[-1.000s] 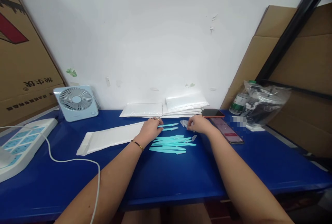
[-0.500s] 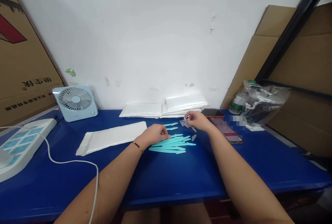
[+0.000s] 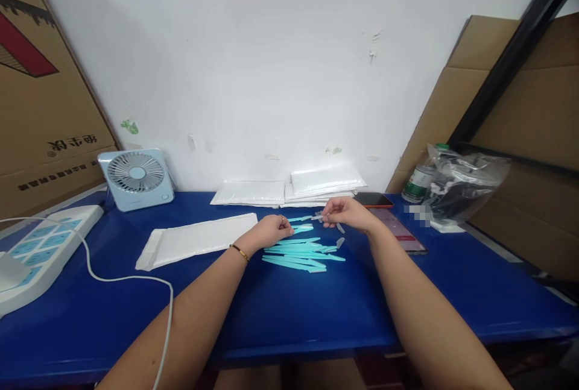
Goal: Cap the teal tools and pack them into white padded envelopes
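Your left hand (image 3: 270, 231) has shifted up from the turquoise eyebrow razors (image 3: 298, 254) at lower centre, its fingers now pinching one razor (image 3: 304, 228); your right hand (image 3: 347, 213) grips a clear blade cap (image 3: 316, 217) between its fingers, bringing both parts near each other.

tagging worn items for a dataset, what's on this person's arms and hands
The left hand wears a thin gold-coloured ring, and its wrist a slim dark bracelet with gold-coloured parts. The right hand shows no jewellery. No gloves, and no sleeves in view on either arm.
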Available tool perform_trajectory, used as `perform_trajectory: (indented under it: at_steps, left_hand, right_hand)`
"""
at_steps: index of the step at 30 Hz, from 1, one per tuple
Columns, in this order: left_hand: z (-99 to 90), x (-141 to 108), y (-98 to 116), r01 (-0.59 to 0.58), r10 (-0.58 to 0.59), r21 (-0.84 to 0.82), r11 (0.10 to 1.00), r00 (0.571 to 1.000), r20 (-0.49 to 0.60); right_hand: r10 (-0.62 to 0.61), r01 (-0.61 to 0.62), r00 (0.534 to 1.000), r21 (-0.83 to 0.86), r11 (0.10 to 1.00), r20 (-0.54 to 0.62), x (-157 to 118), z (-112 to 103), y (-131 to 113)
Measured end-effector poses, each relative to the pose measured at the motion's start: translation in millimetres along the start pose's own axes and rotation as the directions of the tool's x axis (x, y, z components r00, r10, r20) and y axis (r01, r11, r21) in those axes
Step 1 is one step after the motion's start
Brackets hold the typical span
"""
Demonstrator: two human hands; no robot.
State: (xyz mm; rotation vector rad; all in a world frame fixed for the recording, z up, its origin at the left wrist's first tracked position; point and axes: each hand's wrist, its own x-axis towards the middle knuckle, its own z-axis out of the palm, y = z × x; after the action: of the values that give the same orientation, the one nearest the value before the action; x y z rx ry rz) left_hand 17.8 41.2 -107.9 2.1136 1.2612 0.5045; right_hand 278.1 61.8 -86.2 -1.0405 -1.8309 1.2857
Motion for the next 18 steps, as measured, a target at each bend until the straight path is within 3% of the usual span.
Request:
perform_trajectory:
  at_steps: [8,18]
  left_hand:
    - [-4.1,-1.9,6.5,0.094,-0.088,-0.161,0.982,0.995,0.045]
    - [-4.6,-1.7,7.5,0.094,-0.091,-0.206,0.974,0.996,0.026]
  right_hand:
    - [-0.013,0.015,0.999,-0.043,0.999,0.030,1.2,1.6,2.3]
    - [-0.024,0.019,0.998,-0.085,0.996,-0.060,1.8,2.4,2.6]
